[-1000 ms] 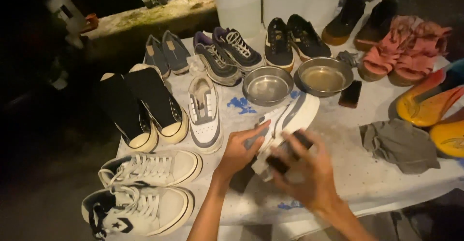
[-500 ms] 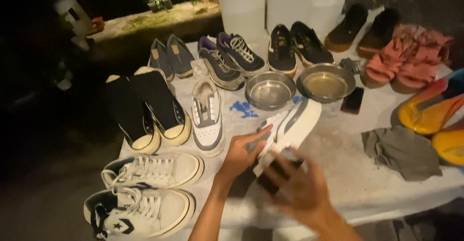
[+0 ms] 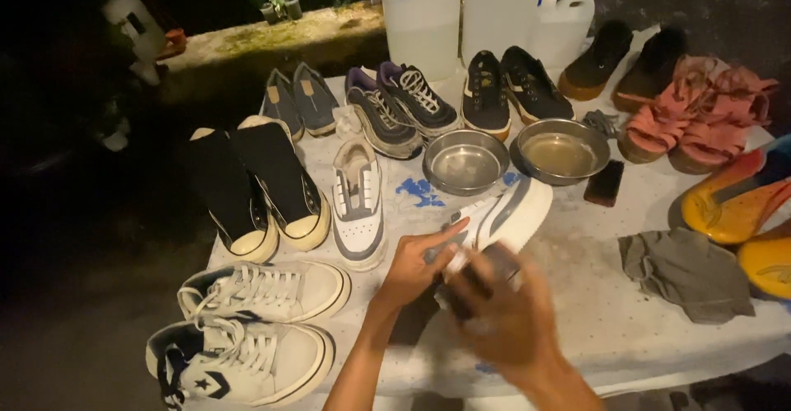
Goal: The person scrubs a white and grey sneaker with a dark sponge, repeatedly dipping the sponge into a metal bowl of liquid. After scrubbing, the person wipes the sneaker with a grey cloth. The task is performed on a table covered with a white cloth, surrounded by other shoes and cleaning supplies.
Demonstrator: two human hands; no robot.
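A table (image 3: 626, 328) under a pale, stained cloth carries rows of footwear. Three large translucent jugs (image 3: 486, 15) stand along its far edge. At the near left corner lies a pair of white lace-up sneakers (image 3: 247, 328), and beyond them a pair of black high-tops (image 3: 255, 188) with cream soles. Two metal bowls (image 3: 511, 159) sit side by side in the middle, the right one holding murky liquid. A crumpled grey rag (image 3: 688, 271) lies to the right, well apart from the hands.

The white and grey sneaker (image 3: 503, 221) is held over the table just in front of the bowls, toe pointing away and to the right. The left hand (image 3: 416, 267) grips its near side from the left, forefinger stretched along the upper. The right hand (image 3: 507, 320), blurred, is closed around a dark brush (image 3: 486, 275) pressed against the heel end of the shoe. A single matching sneaker (image 3: 358, 205) rests on the table just left of the left hand.
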